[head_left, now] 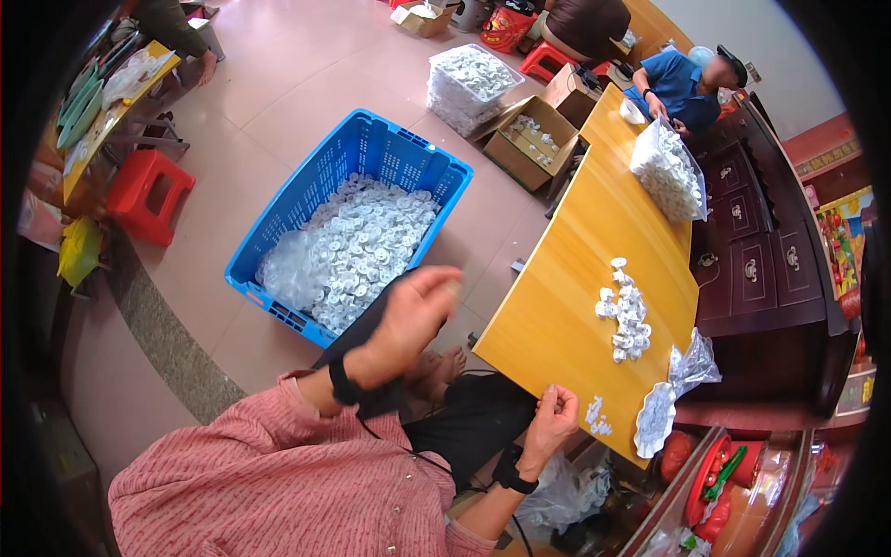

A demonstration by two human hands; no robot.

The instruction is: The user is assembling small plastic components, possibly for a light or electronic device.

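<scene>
My left hand (408, 320) hangs in the air above my leg, beside the near right corner of a blue plastic crate (288, 206). Its fingers reach out loosely, slightly smeared, with nothing visible in them. The crate holds a heap of small round white plastic parts (376, 246) and a clear plastic bag. At the near edge of the yellow wooden table (543, 302), my right hand (554, 418) is closed in a pinch; what it holds is hidden. Small white bits (597, 416) lie just right of it. Farther up the table is a loose pile of white plastic parts (629, 320).
A scalloped white dish (655, 422) of tiny pieces sits at the table's right edge. A full clear tub (666, 172) stands at the far end, near a person in blue (685, 88). Another tub (471, 84), a cardboard box (531, 144) and a red stool (150, 195) stand on the floor.
</scene>
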